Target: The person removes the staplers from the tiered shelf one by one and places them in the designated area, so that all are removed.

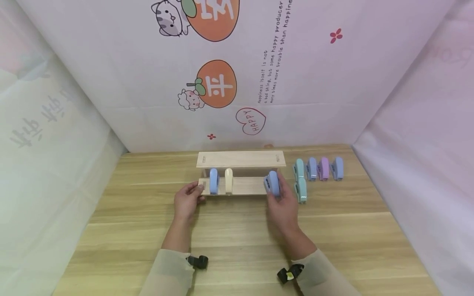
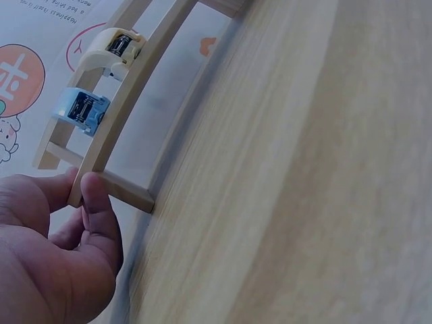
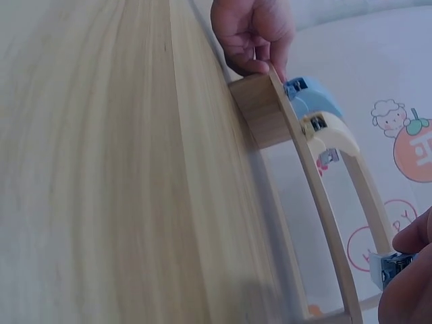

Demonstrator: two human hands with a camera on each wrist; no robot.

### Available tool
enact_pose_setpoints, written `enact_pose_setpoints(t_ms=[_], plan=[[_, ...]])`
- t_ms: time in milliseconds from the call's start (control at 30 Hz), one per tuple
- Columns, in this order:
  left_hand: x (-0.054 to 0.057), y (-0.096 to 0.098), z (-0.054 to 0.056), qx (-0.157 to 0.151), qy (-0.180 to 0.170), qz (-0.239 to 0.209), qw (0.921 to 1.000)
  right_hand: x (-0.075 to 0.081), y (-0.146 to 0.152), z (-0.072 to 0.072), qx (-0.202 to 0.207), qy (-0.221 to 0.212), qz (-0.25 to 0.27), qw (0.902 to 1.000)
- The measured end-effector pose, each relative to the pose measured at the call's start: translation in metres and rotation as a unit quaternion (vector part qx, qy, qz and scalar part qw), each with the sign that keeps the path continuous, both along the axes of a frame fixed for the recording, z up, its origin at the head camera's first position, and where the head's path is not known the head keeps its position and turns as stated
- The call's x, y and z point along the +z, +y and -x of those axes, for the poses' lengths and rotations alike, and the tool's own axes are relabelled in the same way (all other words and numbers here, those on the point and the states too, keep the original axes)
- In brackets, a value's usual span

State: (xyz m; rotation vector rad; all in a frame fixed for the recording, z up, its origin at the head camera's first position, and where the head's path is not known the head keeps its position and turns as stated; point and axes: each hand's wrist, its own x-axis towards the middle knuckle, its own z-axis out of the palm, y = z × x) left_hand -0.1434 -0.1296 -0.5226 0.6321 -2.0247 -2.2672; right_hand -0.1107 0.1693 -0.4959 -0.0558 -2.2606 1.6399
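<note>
A small wooden rack (image 1: 249, 186) with two planks stands on the table. My left hand (image 1: 187, 200) pinches the left end of its front plank between thumb and fingers, seen closely in the left wrist view. Beside that hand, a blue stapler (image 1: 213, 181) and a cream stapler (image 1: 228, 181) stand on the front plank. My right hand (image 1: 284, 207) holds another blue stapler (image 1: 273, 183) at the plank's right end. Whether this stapler touches the wood I cannot tell. In the right wrist view, fingers partly hide the held stapler (image 3: 390, 268).
Right of the rack, two mint staplers (image 1: 300, 190) stand one before the other. A blue stapler (image 1: 312, 169), a purple one (image 1: 324, 169) and another blue one (image 1: 337, 168) stand in a row beside them. A printed cloth wall (image 1: 303, 82) rises behind the table (image 1: 237, 242).
</note>
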Motion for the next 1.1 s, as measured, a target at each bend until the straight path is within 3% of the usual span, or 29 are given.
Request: enact_pose_setpoints(t_ms=[300,600,900,1100], plan=[[-0.002,-0.001,0.0,-0.003,0.003,-0.007,1.0,-0.003,0.016,0.001,-0.039,0.014,0.012,0.9991],[-0.002,-0.002,-0.002,-0.017,0.007,0.0,0.9998,-0.001,0.03,-0.003,-0.047,-0.043,0.022,0.9977],[-0.003,-0.002,0.0,-0.013,0.009,0.021,0.9997,-0.004,0.047,-0.003,-0.059,-0.064,0.03,0.9957],[-0.003,-0.001,0.0,-0.007,0.007,0.058,0.9982,-0.004,0.055,-0.005,-0.075,-0.061,0.018,0.9952]])
